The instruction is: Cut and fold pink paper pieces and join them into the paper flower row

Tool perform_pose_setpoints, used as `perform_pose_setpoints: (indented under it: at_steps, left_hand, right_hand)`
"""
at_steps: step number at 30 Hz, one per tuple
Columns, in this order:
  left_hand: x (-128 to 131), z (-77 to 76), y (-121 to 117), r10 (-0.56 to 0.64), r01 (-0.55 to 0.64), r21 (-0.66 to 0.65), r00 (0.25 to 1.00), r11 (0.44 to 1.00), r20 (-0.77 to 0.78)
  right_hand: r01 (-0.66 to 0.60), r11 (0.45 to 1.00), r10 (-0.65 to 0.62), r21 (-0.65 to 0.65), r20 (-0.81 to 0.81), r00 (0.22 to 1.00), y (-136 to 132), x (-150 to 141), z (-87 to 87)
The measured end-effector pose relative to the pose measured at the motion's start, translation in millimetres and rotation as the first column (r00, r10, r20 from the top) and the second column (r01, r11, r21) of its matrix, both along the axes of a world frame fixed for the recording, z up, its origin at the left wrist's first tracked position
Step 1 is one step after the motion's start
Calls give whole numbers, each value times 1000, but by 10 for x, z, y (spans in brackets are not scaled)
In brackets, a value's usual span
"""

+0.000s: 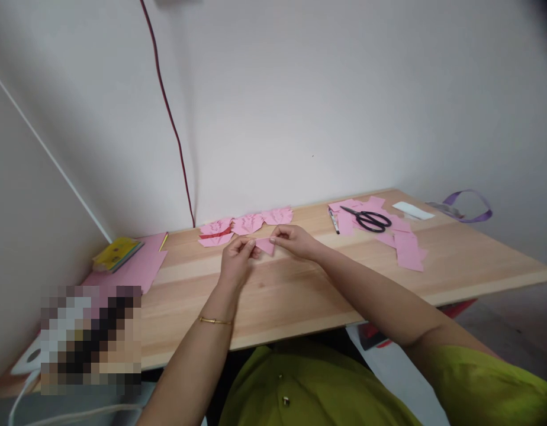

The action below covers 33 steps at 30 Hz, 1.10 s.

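Observation:
Between my two hands is a small folded piece of pink paper (265,245), held just above the wooden table. My left hand (238,255), with a gold bangle on its wrist, pinches the paper's left end between thumb and fingers. At the right end, my right hand (293,241) pinches it the same way. Behind my hands, several pink paper cutouts (248,224) with notched edges lie along the wall, and a red strip (215,232) shows among them.
Black-handled scissors (372,220) and a marker (334,221) lie on pink paper scraps (407,249) to the right, near a white strip (413,210) and a purple ribbon (475,207). Pink sheets (144,266), a yellow pack (116,254) and a pencil (164,241) are at left.

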State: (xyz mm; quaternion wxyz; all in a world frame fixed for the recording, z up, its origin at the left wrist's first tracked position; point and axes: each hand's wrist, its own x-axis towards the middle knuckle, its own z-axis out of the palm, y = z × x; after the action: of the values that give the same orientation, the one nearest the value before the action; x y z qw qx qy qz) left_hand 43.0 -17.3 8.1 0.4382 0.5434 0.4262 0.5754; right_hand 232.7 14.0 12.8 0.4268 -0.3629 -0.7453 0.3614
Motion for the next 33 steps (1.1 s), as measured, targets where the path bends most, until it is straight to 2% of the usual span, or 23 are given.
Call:
perform_pose_setpoints:
  at_steps: [5, 9, 17, 24, 28, 33]
  left_hand:
    - [8, -1, 0, 4, -4, -22, 1000, 1000, 17]
    - [-13, -16, 10, 0, 1, 11, 999, 1000, -36]
    - [-42, -47, 23, 17, -12, 44, 991, 999, -130]
    - [-81, -74, 46, 3, 10, 85, 988, 996, -152]
    - [-86, -66, 50, 61, -19, 162, 964, 987, -258]
    - [-43, -75, 27, 16, 115, 229, 865, 967, -501]
  right_hand:
    - [31, 998, -31, -59, 10, 999, 10, 27, 25]
    - [19, 996, -20, -92, -8, 1000, 8, 45, 46]
    - [1, 994, -1, -105, -1, 1000, -2, 60, 48]
    - [2, 996, 0, -90, 19, 1000, -4, 69, 54]
    - [18, 998, -13, -54, 75, 997, -2, 61, 16]
    - [-51, 996, 39, 68, 166, 985, -19, 38, -29]
